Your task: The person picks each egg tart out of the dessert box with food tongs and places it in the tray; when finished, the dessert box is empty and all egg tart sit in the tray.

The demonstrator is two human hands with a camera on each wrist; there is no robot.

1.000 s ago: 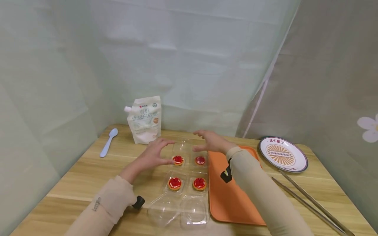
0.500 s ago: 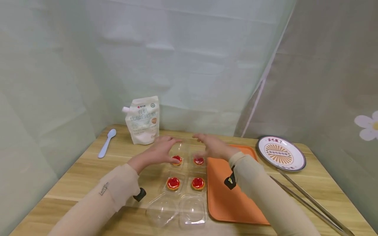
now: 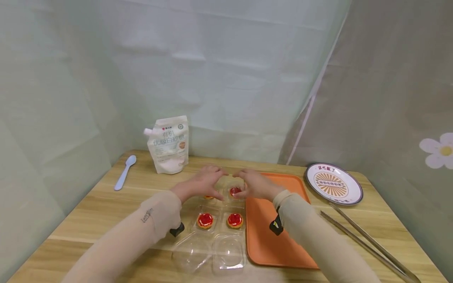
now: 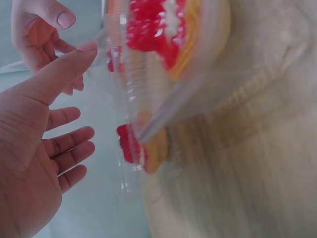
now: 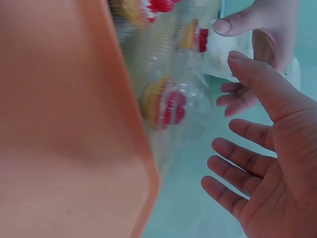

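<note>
Four red-topped tarts sit in clear plastic containers, two in front (image 3: 205, 221) (image 3: 235, 221) and two behind them. My left hand (image 3: 203, 181) is above the back left tart (image 3: 209, 197) and partly covers it. Beside the back right tart (image 3: 235, 192) is my right hand (image 3: 260, 185), its thumb over that tart's edge. Fingertips of both hands face each other with a small gap. In the left wrist view the fingers of my left hand (image 4: 47, 144) are spread and hold nothing; the right wrist view shows the same of my right hand (image 5: 277, 148).
Open clear lids (image 3: 229, 251) lie at the front. An orange tray (image 3: 272, 243) is to the right, with a plate (image 3: 334, 184) and metal tongs (image 3: 368, 239) beyond it. A white pouch (image 3: 169, 147) and a pale blue spoon (image 3: 124, 173) are at the back left.
My left hand has moved right, over the back left tart, and closer to my right hand. The right hand has come slightly lower. The tarts and containers show no clear movement on the table.
</note>
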